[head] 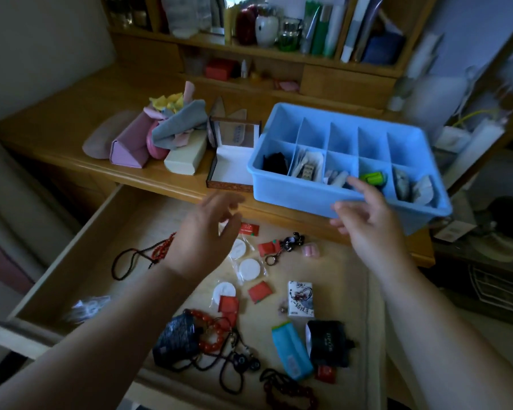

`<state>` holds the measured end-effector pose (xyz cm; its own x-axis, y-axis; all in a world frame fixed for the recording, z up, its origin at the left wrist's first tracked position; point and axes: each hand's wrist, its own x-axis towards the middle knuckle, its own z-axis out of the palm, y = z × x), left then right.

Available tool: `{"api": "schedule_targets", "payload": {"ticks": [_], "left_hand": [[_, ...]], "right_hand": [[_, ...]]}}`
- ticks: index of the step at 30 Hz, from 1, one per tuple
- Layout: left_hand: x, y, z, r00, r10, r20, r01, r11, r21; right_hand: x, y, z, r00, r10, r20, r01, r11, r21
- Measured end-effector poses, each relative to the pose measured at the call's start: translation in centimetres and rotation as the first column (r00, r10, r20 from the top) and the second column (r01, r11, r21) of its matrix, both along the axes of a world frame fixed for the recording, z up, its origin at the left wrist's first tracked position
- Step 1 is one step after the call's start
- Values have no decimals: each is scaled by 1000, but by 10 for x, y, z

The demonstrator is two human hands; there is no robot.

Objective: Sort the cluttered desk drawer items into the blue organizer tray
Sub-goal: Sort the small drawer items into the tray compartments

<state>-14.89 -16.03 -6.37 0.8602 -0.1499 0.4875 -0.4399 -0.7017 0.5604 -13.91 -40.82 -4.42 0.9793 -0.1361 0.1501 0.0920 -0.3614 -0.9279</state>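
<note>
Blue organizer tray (293, 190), ten compartments in two rows, stands on the wooden worktop (71, 134) with its near right corner past the worktop edge, above the open drawer (80, 247). The far row looks empty; the near row holds a dark item, white packets, a green object (373, 176) and pale pieces at the right end. Right hand (365, 220) hovers at the tray's near wall, fingers loosely spread, grip open and holding nothing; whether a fingertip touches the rim cannot be told. Left hand (208, 232) hangs above the drawer, fingers relaxed, grip likewise open and empty.

Below the hands lie the unsorted items: round white pads (248, 269) in clear wrap, red packets (259, 292), a dark keychain (290, 242), a small pink piece (310, 250), a printed white box (300, 298), a blue-and-green tube (290, 353), a black pouch (328, 343), red bead bracelets (211, 332) tangled with dark cords, and a beaded necklace (142, 255).

Hazards, as judged: the overhanging tray may tip or slide into the drawer if the right hand presses its near wall. Lifting one bracelet may drag the tangled cords and neighbouring pieces along. The slick wrapped pads may slip from a light pinch. Dim light makes small items easy to miss. Glasses cases (128, 143) and an open gift box (231, 170) crowd the worktop left of the tray, leaving little room to shift it.
</note>
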Motion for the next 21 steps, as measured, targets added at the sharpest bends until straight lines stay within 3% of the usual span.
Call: {"api": "schedule_targets", "payload": {"ticks": [2,3,4,6,8,12,13,16,21], "left_hand": [[24,-20,16,993,114,-17,-115,990,-78],[37,-29,23,975,190,-115,-204,970,-129],[50,-36,27,932,242,-271,-295,939,-178],[70,-46,30,820,175,-545,-392,866,-310],[80,-50,33,780,83,-621,-428,794,-432],[80,-55,40,724,-20,-689,-509,659,-554],[76,-58,42,704,-57,-708,-501,668,-551],[54,-72,43,630,-120,-767,-379,815,-438],[21,-95,48,600,-234,-765,21,961,-277]], "right_hand": [[4,5,4,997,-11,-76,24,984,175],[5,6,3,990,-6,-142,53,943,329],[6,6,2,973,21,-228,98,863,496],[8,3,3,918,116,-379,213,663,717],[10,-2,3,885,187,-427,262,558,787],[8,-8,1,882,172,-438,244,628,739],[8,-9,1,889,140,-437,256,639,725],[11,-13,4,891,-41,-451,379,614,693],[18,-46,10,842,-273,-465,534,548,644]]}}
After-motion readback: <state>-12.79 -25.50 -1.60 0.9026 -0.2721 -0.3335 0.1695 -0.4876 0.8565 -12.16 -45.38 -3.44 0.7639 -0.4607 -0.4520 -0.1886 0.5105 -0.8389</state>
